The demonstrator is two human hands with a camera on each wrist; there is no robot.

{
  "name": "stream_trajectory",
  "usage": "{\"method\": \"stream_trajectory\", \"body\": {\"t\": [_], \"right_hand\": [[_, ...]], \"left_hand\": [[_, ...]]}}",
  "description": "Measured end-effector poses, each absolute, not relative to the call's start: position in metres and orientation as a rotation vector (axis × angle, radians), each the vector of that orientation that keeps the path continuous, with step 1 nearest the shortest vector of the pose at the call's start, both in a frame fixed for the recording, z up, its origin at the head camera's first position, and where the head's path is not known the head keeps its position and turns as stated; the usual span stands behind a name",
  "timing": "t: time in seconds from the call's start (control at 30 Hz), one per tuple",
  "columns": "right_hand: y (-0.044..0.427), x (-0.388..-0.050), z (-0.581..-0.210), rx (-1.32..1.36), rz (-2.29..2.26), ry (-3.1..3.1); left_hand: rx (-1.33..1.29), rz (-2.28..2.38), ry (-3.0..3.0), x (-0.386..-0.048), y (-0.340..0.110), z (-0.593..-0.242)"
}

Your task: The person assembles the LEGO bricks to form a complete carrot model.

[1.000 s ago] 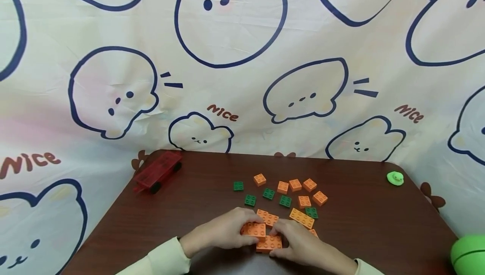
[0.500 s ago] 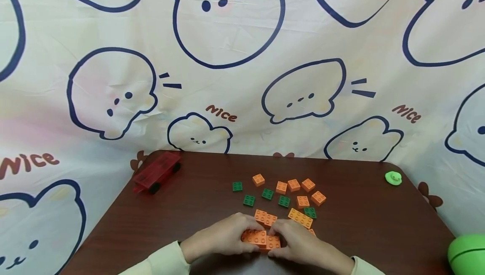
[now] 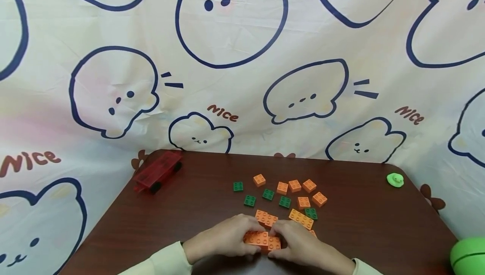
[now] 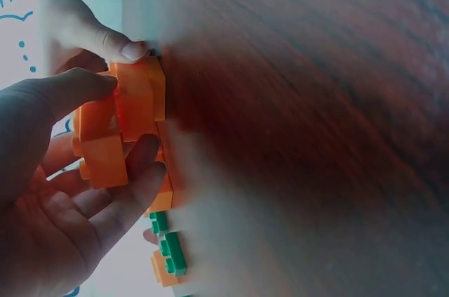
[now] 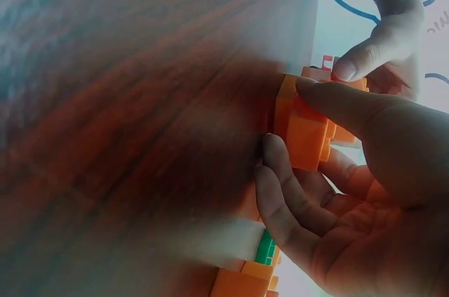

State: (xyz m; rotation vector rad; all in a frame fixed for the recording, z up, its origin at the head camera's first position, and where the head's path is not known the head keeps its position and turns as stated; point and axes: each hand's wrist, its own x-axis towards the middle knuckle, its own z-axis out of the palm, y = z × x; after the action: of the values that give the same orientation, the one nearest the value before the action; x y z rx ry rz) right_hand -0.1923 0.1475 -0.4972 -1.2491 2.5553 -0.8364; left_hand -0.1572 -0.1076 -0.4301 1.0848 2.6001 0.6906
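My left hand [image 3: 231,236] grips an orange building brick [image 3: 256,238] between thumb and fingers. This brick overlaps the left part of another orange brick [image 3: 274,244], with its right studs showing. My right hand [image 3: 301,243] holds that lower brick by its sides, thumb at the near side. In the left wrist view, the upper brick [image 4: 102,144] sits against the lower one [image 4: 135,100], and a further orange layer shows against the tabletop. Whether the studs are fully pressed together, I cannot tell. Just beyond the hands lies a long orange brick [image 3: 266,218].
Several small orange bricks [image 3: 294,185] and green bricks [image 3: 268,194] are scattered behind the hands. A yellow-orange long brick [image 3: 301,219] lies beyond my right hand. A red toy wagon [image 3: 159,171] stands far left, a green duck-like toy [image 3: 395,180] far right, a green round object [image 3: 470,254] near right.
My left hand has lowered its orange brick onto the lower brick, then shifted slightly right with it. My right hand has stayed almost in place on the lower brick.
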Motion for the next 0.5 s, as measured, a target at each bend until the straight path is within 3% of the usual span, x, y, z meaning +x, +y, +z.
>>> {"method": "stream_trajectory", "body": {"t": [0.23, 0.5], "right_hand": [[0.143, -0.183, -0.475, -1.263, -0.852, 2.540], [0.144, -0.188, -0.488, -1.202, -0.840, 2.561]], "left_hand": [[1.087, 0.752, 2.599, -0.155, -0.107, -0.431], [1.092, 0.835, 2.579, -0.157, -0.103, -0.434]]}}
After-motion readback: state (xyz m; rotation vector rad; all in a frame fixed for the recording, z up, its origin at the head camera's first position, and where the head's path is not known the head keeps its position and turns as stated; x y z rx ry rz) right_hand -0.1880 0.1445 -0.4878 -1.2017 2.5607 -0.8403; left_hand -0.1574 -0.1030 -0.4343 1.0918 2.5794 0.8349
